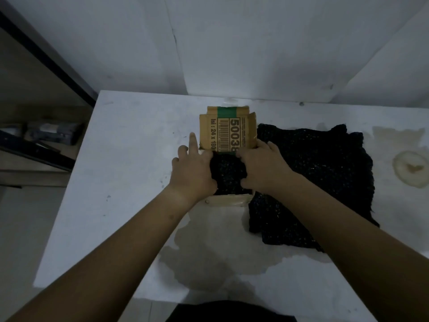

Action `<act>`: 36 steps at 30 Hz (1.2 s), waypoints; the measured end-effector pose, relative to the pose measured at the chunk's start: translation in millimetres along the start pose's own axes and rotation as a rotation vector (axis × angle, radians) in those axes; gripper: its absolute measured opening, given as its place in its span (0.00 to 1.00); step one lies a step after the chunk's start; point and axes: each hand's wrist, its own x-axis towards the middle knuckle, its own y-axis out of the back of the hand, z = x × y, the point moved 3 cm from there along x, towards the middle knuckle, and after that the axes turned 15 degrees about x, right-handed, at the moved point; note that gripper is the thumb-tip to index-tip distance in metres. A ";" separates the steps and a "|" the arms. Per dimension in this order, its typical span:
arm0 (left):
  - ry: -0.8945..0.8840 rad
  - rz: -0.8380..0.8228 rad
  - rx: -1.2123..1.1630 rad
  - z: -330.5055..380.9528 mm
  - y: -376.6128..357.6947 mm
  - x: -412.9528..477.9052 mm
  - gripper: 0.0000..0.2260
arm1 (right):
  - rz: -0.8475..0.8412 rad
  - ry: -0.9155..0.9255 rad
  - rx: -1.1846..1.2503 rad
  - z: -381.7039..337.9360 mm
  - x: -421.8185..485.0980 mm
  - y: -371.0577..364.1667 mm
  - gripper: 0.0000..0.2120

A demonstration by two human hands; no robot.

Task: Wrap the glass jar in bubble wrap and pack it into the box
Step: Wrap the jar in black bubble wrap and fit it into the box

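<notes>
Over box (pixel 226 133), left hand (pixel 192 169) and right hand (pixel 262 166) clasp dark padded bundle (pixel 228 174), probably jar; fragile, grip sides.

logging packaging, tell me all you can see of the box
The box is brown cardboard, open, its far flap printed with a barcode, "5003" and a green band. It sits on the white table. A dark wrapped bundle fills its opening, held between the left hand and right hand; dark wrap lies at its right side.
</notes>
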 end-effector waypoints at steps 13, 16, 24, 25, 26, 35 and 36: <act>0.085 -0.141 0.261 21.0 -17.3 9.2 0.22 | -0.325 -0.068 -0.146 -3.2 -16.1 -28.0 0.16; 0.036 -0.148 0.164 12.8 -6.0 6.5 0.28 | -0.116 0.043 -0.140 -4.6 -16.3 -11.4 0.08; -0.146 0.000 0.119 6.6 -9.5 6.8 0.34 | -0.056 0.016 0.145 11.1 7.9 -29.3 0.40; -0.141 0.024 0.147 7.4 -12.4 9.6 0.34 | -0.063 0.003 0.174 12.9 10.5 -32.9 0.41; -0.133 0.050 0.176 8.7 -14.6 11.3 0.33 | -0.075 -0.004 0.190 13.9 13.1 -35.5 0.41; -0.039 0.070 0.230 27.7 -21.5 23.3 0.22 | 0.024 -0.118 -0.049 -5.4 19.7 -43.5 0.29; -0.041 0.053 0.236 28.7 -21.3 23.9 0.23 | -0.007 -0.126 -0.043 -5.7 20.2 -41.7 0.29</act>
